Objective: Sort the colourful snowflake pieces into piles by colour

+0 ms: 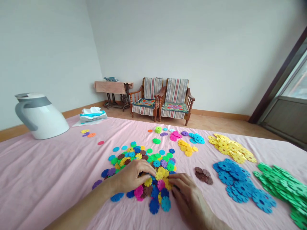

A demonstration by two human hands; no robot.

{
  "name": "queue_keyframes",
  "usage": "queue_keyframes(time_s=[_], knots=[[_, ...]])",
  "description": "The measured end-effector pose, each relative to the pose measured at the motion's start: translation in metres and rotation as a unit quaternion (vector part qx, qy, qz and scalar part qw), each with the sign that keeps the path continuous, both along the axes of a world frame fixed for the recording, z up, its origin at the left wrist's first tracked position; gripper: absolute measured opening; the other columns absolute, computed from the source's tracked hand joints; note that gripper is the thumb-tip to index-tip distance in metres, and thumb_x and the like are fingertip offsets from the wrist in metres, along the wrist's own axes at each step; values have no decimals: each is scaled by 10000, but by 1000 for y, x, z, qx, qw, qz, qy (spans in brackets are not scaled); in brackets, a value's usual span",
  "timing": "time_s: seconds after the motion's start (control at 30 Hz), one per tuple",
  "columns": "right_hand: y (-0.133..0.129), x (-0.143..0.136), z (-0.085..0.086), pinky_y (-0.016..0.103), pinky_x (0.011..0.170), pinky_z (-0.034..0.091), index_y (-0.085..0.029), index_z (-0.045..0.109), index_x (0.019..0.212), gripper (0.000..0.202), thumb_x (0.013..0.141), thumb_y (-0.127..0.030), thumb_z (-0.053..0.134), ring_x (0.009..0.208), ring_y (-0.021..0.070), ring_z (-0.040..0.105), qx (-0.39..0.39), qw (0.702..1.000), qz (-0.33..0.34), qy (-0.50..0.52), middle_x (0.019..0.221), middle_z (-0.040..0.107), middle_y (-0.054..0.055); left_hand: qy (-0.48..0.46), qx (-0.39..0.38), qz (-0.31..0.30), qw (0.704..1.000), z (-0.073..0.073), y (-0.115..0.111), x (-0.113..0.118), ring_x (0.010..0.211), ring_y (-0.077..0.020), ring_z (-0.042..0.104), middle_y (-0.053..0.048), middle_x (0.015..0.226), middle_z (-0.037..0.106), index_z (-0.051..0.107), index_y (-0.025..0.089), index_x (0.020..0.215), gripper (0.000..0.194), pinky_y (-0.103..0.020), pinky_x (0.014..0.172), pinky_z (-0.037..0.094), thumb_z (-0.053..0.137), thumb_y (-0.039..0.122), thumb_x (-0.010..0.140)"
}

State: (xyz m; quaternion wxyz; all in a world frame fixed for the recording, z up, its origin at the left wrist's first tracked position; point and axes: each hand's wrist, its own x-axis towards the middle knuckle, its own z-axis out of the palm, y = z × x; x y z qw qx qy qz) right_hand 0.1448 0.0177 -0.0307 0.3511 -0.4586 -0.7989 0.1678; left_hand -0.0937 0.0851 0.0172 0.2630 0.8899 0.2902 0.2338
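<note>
A mixed pile of plastic snowflake discs [138,191] in blue, green, yellow, pink, purple and brown lies in front of me on the pink cloth [79,179]. My left hand [136,174] reaches in from the left, its thumb and index finger pinched at the edge of a yellow snowflake disc [159,174]. From the right comes my right hand [188,195], fingers bent and close together, with the tips at another yellow snowflake disc [169,185]. The fingers partly cover the discs beneath them.
Sorted by colour at the right are yellow discs [230,147], blue discs [240,182], green discs [283,185] and brown discs [203,175]. Smaller groups, including pink discs [176,136], lie farther back. A white jug [45,118] and a tissue box [93,117] stand at the left.
</note>
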Motion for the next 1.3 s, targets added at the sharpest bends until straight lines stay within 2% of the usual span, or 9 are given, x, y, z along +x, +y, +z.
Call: queue_keyframes(time_s=[0.13, 0.3, 0.5, 0.67, 0.9, 1.03, 1.13, 1.23, 1.3], knots=[[5, 5, -9, 363, 882, 494, -237, 621, 1032, 247, 919, -223, 402, 1025, 209, 578, 16, 998, -52, 18, 1098, 630, 85, 4, 3, -13, 1000, 0, -2, -3, 976, -172, 653, -45, 1025, 730, 724, 222, 1008, 226, -279, 904, 475, 613, 155, 824], [7, 4, -11, 403, 913, 492, -265, 593, 1151, 298, 897, -219, 444, 1074, 228, 559, 18, 999, -42, -23, 1185, 604, 85, 66, 53, -36, 996, 2, -5, -2, 1044, -199, 603, -55, 1104, 693, 715, 242, 1020, 213, -333, 950, 428, 631, 181, 834], [6, 0, -8, 442, 898, 499, -263, 622, 1130, 296, 895, -226, 446, 1061, 246, 566, 16, 998, -33, -55, 1183, 608, 100, 80, 124, 38, 988, -10, 9, -11, 996, -199, 614, -56, 1056, 708, 703, 227, 1018, 226, -381, 956, 412, 521, 162, 900], [5, 1, -6, 438, 900, 500, -264, 629, 1133, 297, 900, -232, 446, 1059, 243, 572, 20, 998, -37, -51, 1179, 612, 97, 86, 132, 75, 985, -18, 29, -31, 1001, -199, 608, -39, 1048, 710, 694, 233, 1026, 244, -363, 931, 419, 513, 149, 885], [4, 1, -5, 441, 908, 501, -286, 628, 1135, 300, 899, -223, 453, 1071, 243, 566, 21, 998, -37, -38, 1186, 611, 84, 124, 130, 198, 964, -17, 41, -53, 948, -217, 615, -33, 932, 718, 709, 222, 854, 265, -351, 872, 445, 520, 56, 772], [4, 1, -6, 443, 903, 502, -291, 628, 1128, 294, 902, -232, 450, 1072, 248, 564, 24, 998, -36, -39, 1178, 613, 83, 129, 153, 247, 948, -12, 35, -47, 973, -237, 601, -59, 957, 707, 707, 204, 878, 298, -383, 889, 437, 500, 25, 757], [5, 1, -5, 431, 902, 502, -281, 625, 1129, 291, 904, -232, 448, 1066, 242, 564, 21, 998, -33, -45, 1184, 609, 84, 97, 151, 189, 966, -4, 20, -31, 1014, -225, 585, -67, 1032, 688, 701, 202, 982, 273, -384, 935, 419, 497, 89, 840], [5, 1, -4, 427, 900, 502, -274, 622, 1130, 291, 899, -223, 452, 1061, 240, 563, 19, 998, -32, -48, 1178, 611, 87, 84, 109, 40, 990, 4, 0, -12, 1048, -210, 565, -55, 1097, 664, 693, 232, 1050, 213, -351, 959, 409, 586, 240, 865], [5, 0, -3, 427, 903, 500, -272, 622, 1126, 291, 897, -219, 450, 1068, 242, 559, 17, 998, -31, -49, 1176, 611, 88, 103, 83, -42, 990, 7, -11, -3, 1063, -230, 554, -60, 1138, 646, 666, 244, 1114, 341, -367, 976, 397, 693, 349, 791]])
